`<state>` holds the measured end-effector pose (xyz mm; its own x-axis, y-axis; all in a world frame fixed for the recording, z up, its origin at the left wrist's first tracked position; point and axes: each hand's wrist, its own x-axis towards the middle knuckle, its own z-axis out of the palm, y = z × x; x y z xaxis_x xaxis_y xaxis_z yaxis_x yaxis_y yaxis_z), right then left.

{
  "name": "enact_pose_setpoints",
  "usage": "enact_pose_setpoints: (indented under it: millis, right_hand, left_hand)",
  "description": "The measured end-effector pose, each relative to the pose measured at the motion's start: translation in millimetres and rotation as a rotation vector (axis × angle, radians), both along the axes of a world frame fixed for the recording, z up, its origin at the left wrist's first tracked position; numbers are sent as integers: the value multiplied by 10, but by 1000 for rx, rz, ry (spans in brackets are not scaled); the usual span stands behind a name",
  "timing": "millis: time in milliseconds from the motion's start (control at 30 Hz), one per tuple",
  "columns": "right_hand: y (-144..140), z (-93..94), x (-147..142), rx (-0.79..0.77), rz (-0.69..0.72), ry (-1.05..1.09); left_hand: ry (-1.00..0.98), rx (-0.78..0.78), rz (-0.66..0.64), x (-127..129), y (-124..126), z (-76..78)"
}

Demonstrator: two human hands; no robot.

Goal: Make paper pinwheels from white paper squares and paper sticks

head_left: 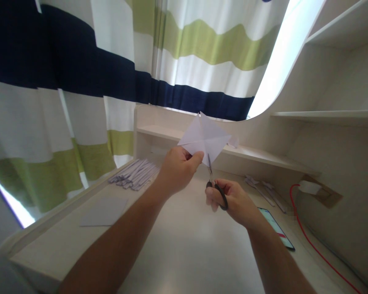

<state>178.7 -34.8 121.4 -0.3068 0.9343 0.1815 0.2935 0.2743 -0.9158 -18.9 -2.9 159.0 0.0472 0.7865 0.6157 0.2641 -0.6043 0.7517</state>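
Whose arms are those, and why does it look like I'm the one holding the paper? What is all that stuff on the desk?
The camera sits on a person's head and looks down at their own two hands, so you see what they see. There is only this one picture. The left hand pinches a folded white paper and holds it up in the air. The right hand holds scissors with black handles, and the blades point up to the paper's lower edge. Below is a pale desk. On it lie a flat sheet of paper on the left, a pile of paper strips behind it, a phone with its screen lit on the right, and a red cable. A striped curtain hangs behind.
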Motion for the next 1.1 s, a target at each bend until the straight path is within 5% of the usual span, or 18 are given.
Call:
enact_pose_setpoints:
  millis: [1100]
  right_hand:
    - [-32,15,-24,-20,-133,5]
  left_hand:
    - [-117,-88,-102,-10,30,1]
